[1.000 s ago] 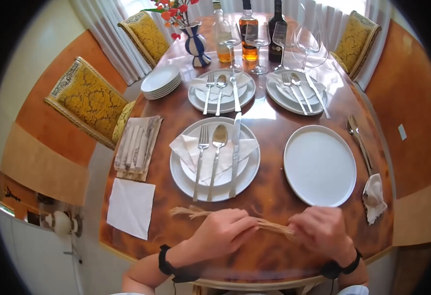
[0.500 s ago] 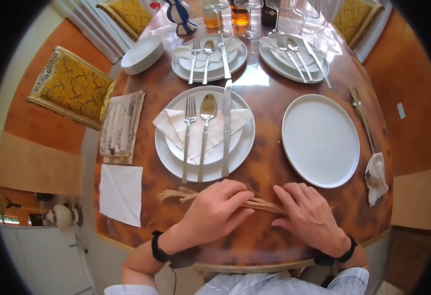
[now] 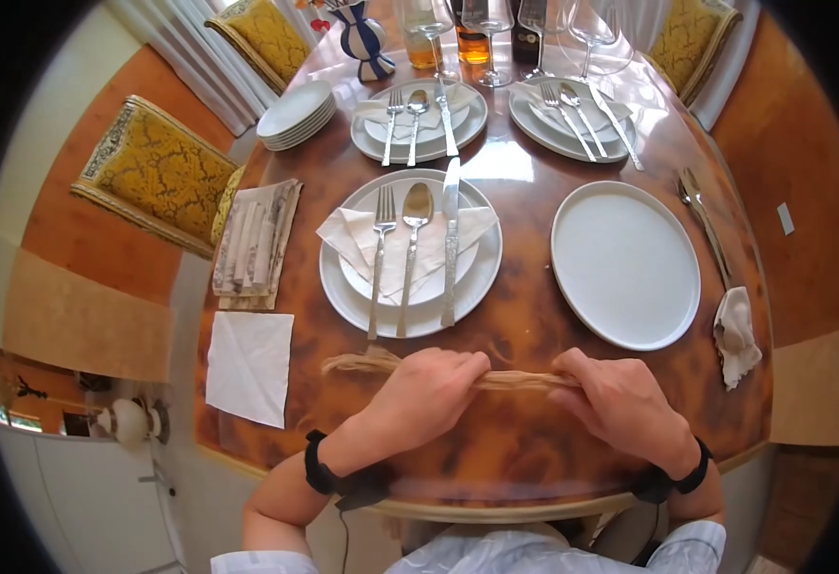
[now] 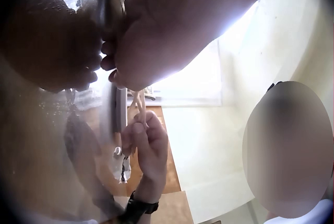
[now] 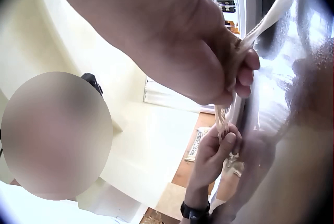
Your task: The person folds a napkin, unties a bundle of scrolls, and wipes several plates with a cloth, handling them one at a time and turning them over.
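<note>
A bundle of straw-coloured raffia-like strands (image 3: 524,381) stretches between my two hands, low over the near part of the table. My left hand (image 3: 429,392) grips it, and a loose frayed end sticks out to the left past the wrist side. My right hand (image 3: 625,407) pinches the bundle between thumb and curled fingers. In the right wrist view a pale strand end (image 5: 274,13) comes out beyond the right hand (image 5: 209,62). The left wrist view shows the strands (image 4: 138,104) running from the near left hand (image 4: 151,36) to the right one.
Ahead of my left hand is a plate setting (image 3: 328,277) with napkin, fork, spoon and knife. A bare plate (image 3: 625,268) lies ahead of my right hand. At left are a white napkin (image 3: 250,368) and folded cloths (image 3: 257,239); at right, cutlery (image 3: 706,230) with a bunched napkin (image 3: 737,335).
The right hand's fingers, spread over the strands half a second ago, now pinch them. The strands between the hands lie straighter. The head view has tilted downward since one second ago.
</note>
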`<state>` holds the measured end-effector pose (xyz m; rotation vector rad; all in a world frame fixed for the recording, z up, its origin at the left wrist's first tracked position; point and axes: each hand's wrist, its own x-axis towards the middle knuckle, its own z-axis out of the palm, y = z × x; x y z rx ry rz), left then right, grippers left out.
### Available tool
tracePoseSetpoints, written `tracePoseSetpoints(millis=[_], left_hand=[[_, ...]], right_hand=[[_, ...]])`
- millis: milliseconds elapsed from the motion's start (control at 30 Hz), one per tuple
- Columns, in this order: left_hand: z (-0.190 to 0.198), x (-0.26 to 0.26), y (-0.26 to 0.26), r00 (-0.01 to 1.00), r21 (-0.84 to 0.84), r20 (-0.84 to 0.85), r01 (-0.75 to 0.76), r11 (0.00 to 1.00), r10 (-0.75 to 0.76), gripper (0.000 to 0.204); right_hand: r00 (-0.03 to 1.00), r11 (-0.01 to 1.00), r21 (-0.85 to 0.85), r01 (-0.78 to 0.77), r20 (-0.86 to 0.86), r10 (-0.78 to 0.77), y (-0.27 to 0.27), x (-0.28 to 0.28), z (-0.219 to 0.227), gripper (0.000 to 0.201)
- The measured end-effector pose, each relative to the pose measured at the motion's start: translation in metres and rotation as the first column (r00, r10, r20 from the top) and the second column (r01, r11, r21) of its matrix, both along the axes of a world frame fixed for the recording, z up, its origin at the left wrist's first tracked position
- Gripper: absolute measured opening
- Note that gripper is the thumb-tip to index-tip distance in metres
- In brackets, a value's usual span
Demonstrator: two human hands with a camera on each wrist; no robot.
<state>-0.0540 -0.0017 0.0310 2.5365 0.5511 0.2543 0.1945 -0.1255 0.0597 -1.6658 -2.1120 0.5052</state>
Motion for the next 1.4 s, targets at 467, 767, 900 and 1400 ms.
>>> tracePoseSetpoints(millis=[467,767,900,1400], left_hand=[[0.018,-0.016,-0.017,0.982,-0.024,-0.188,-0.009,1.0,0.004,0.025],[0.028,-0.022,-0.017,0.988,0.073,-0.153,0.026,0.997,-0.014,0.034],[0.029,-0.019,-0.016,0.997,0.233,-0.011,-0.076,0.97,0.081,0.028],[0.032,-0.018,-0.016,0.972,0.198,0.211,-0.149,0.969,0.106,0.015]], right_hand=[[0.982,0.992,-0.126,-0.012,0.183,0.036,-0.003,0.006,-0.01,0.028],[0.989,0.98,-0.199,0.024,0.148,0.006,-0.011,0.013,0.011,0.032],[0.985,0.997,-0.034,0.063,0.163,-0.056,-0.007,0.019,0.007,0.024],[0.974,0.952,0.24,0.189,0.081,-0.213,-0.012,0.023,0.016,0.022]])
